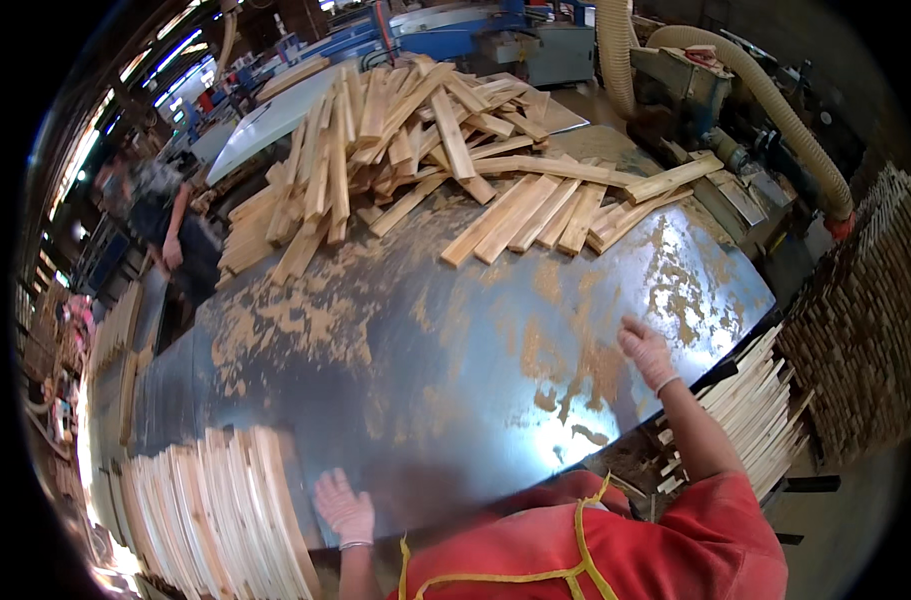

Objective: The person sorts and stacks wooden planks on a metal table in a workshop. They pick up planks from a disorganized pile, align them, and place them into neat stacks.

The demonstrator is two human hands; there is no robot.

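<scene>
My left hand (345,509), in a thin pale glove, is open at the table's near edge. Its fingers are stretched beside a row of wooden slats (215,510) set close together, and nothing is in it. Further right, my right hand (646,353), gloved too, hovers over or rests on the metal tabletop (455,370); I cannot tell which. Its fingers are loosely extended with nothing visible in them. Beyond both hands lies a jumbled heap of wooden slats (375,140), with several side by side at its near right edge (535,215).
Sawdust (295,330) is smeared over the tabletop. Slats are stacked below the right edge (755,410), near a tall wood stack (860,320). A ribbed hose (785,110) hangs by machinery at the back right. Another person (165,215) stands at the far left.
</scene>
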